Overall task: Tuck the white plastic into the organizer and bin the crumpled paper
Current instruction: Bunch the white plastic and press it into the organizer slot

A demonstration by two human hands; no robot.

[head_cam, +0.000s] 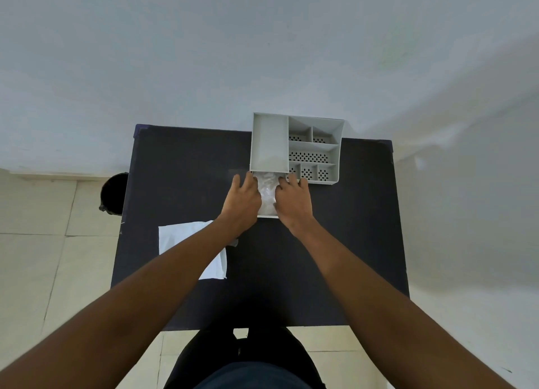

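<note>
Hands are both at the organizer, which stands at the far edge of the table. My left hand and right hand lie on either side of the white plastic, which sits in a low tray at the near side of the organizer, just under its long compartment. The fingers of both hands are bent and a little spread, pressing on the plastic from its two sides; I cannot tell if any finger pinches it.

I judge the first part of the task is almost done: the plastic seems already inside the tray, but it is bulging, and the tray seems not yet pushed in.

The second part is not begun, as far as I see. A flat white sheet lies on the near left of the table, partly under my left forearm. It looks more folded than crumpled, so I cannot say if this is the paper to throw away. A dark bin stands on the floor just beside the left edge of the table.
</note>
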